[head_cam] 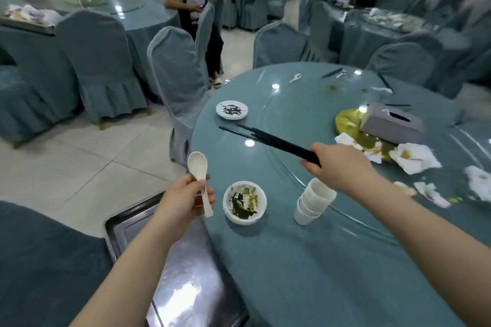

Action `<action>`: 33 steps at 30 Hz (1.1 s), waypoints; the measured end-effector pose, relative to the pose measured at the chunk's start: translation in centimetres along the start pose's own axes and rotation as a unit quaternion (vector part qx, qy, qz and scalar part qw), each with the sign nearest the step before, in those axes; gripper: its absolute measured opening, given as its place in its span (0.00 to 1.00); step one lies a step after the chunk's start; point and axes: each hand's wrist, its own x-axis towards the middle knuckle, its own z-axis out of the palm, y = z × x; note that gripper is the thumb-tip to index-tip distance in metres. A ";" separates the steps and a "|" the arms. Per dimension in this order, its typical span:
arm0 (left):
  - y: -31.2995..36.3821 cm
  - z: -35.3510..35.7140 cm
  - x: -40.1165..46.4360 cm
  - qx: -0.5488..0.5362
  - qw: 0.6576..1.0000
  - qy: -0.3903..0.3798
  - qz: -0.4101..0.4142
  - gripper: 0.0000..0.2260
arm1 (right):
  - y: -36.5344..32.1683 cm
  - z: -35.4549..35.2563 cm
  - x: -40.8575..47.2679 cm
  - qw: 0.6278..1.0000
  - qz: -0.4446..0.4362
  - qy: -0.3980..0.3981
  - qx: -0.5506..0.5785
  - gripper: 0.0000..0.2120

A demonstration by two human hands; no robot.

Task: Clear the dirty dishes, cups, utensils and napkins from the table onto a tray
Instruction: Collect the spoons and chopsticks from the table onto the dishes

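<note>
Dirty tableware is still spread over the round counter (305, 273), while the steel tray (186, 273) is kept low at the near left edge, just beside the counter, so that gathered pieces can be dropped into it with a short reach. No dishes can be seen in the part of the tray that shows.

A white ceramic spoon (199, 178) is held upright in the left hand (186, 199), the handle pinched between curled fingers and thumb and the bowl raised; the hand is kept over the gap between tray and counter, apparently as a place to collect small utensils. Just to its right, a small white bowl (244, 202) with green and dark scraps is left standing on the counter, and a leaning stack of white cups (312, 202) is seen beyond it, beneath the right forearm.

A bundle of dark chopsticks (276, 141) is clamped at one end in the right hand (337, 164), fingers closed round it, the tips pointed away to the left above the glass turntable (305, 103). Both hands are thus occupied and held well apart.

Farther off, a small plate (232, 110) with dark residue is left near the rim. Stained napkins (414, 158), a grey tissue box (392, 123) on a yellow plate (345, 119), a second spoon (295, 78) and more chopsticks are left on the far side.
</note>
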 end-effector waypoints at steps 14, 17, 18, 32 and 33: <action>-5.1 6.6 -10.0 0.073 0.969 -0.231 -0.039 0.07 | 4.4 1.9 -26.6 0.964 0.214 -0.070 -0.141 0.07; -6.1 9.6 -11.9 0.088 0.957 -0.272 -0.046 0.07 | 5.5 1.1 -31.8 0.952 0.258 -0.076 -0.146 0.12; -6.5 10.9 -12.8 0.093 0.952 -0.289 -0.050 0.07 | 6.1 0.7 -33.7 0.946 0.278 -0.073 -0.151 0.12; -14.2 25.7 -23.9 0.134 0.906 -0.397 -0.065 0.07 | 14.4 -0.5 -54.8 0.896 0.424 -0.032 -0.129 0.11; -15.2 26.9 -24.9 0.135 0.904 -0.401 -0.066 0.07 | 15.6 -0.2 -56.5 0.893 0.430 -0.032 -0.129 0.10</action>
